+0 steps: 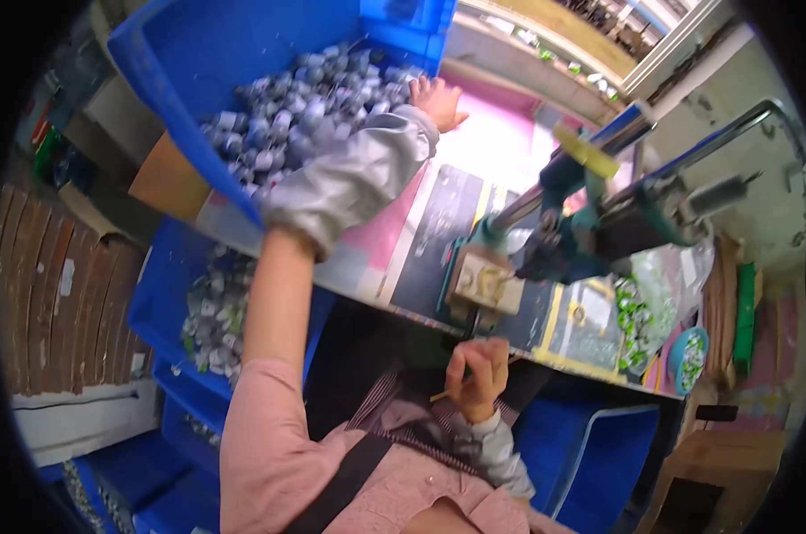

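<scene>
Left hand [437, 102]: upper centre of the frame, arm extended from the lower left, pink upper sleeve and grey cuff. Fingers spread apart, thumb out to the right; set beside the right-hand end of the heaped parts. Contact with them: cannot be told.

Right hand [477, 378]: lower centre, in front of the bench edge, just below the press. Fingers curled in toward the thumb; whether they are clamped on anything cannot be told.

Small parts [318, 98]: many, grey and whitish, short and rounded, heaped in the large blue bin [243, 44] at upper left.

Press [581, 236]: green body, metal column, right of centre, standing on the bench [443, 209]. Pale block [486, 280] at its base, nearest fixture to the right hand.

Pink sheet [385, 236]: on the bench, centre, partly behind the left forearm.

Green-and-white pieces [632, 329]: loose pile, right part of the bench. Turquoise bowl [676, 356]: just right of the pile, similar pieces inside.

Lower blue bin [162, 294]: left, below the large one, holding further greyish pieces.

Stacked brown boards [56, 294]: far left.

Blue container [545, 445]: lower right, below the bench.

Cardboard box [723, 463]: lower right corner.
</scene>
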A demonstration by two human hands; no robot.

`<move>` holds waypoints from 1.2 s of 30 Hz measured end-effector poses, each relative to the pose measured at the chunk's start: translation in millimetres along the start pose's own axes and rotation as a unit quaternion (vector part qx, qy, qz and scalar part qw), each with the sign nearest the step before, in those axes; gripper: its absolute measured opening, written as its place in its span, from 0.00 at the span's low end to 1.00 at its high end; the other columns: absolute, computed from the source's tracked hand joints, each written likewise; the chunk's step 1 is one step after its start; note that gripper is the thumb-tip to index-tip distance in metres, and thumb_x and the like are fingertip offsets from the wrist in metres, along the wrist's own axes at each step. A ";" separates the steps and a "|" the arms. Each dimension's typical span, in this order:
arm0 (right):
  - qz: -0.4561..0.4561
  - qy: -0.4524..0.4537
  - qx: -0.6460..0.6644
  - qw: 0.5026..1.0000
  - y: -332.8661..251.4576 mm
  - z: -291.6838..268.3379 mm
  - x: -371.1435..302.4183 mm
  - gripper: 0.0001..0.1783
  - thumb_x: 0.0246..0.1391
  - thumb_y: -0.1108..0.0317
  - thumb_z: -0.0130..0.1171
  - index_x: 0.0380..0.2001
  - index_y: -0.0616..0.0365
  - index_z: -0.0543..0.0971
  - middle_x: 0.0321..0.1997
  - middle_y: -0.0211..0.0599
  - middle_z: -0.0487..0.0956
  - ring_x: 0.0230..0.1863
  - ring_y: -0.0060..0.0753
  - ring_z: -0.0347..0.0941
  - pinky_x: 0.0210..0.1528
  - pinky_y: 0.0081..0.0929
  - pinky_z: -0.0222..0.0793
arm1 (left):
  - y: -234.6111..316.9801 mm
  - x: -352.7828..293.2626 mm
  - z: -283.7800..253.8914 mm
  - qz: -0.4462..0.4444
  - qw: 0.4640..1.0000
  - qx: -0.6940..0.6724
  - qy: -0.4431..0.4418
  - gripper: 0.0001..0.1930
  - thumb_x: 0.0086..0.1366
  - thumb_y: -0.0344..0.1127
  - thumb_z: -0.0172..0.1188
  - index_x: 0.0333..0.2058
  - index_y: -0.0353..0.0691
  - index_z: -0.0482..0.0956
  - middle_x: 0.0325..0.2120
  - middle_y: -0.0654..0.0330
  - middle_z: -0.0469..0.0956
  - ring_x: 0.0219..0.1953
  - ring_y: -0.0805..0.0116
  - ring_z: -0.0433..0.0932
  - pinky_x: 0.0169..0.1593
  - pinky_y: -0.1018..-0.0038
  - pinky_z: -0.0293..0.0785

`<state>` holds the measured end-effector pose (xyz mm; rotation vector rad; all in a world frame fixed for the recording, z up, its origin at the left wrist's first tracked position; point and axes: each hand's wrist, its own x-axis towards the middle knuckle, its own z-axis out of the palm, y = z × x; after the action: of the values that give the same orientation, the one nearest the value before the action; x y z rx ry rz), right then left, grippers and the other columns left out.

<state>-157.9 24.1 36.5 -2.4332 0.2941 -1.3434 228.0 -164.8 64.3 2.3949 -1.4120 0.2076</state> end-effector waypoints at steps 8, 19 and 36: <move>0.138 0.059 -0.103 0.983 14.3 -40.3 -22.8 0.04 0.56 0.79 0.60 0.31 0.61 0.74 0.29 0.40 0.77 0.28 0.41 0.74 0.34 0.33 0.72 | -28.6 91.6 51.0 -0.128 0.972 0.125 -0.154 0.47 0.52 0.81 0.52 0.65 0.60 0.69 0.71 0.39 0.48 0.71 0.27 0.40 0.69 0.32 0.33; 0.274 0.130 -0.106 0.947 48.0 -42.6 -34.3 0.08 0.64 0.75 0.54 0.29 0.64 0.74 0.29 0.32 0.74 0.31 0.21 0.67 0.35 0.18 0.62 | -35.2 5.1 38.5 0.102 0.982 0.105 -0.116 0.27 0.53 0.59 0.61 0.50 0.56 0.83 0.58 0.43 0.65 0.62 0.33 0.60 0.62 0.39 0.55; 0.295 0.166 -0.155 0.928 39.2 -100.2 -55.5 0.07 0.59 0.75 0.60 0.27 0.63 0.76 0.24 0.32 0.73 0.26 0.21 0.67 0.30 0.21 0.64 | 27.8 -153.7 -65.4 0.275 0.849 -0.401 0.207 0.14 0.61 0.32 0.64 0.45 0.35 0.81 0.46 0.51 0.80 0.48 0.59 0.80 0.52 0.66 0.74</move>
<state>-272.9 -12.8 27.3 -2.0505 1.2965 -1.4788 131.6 -27.2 85.1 1.1618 -1.5220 0.2000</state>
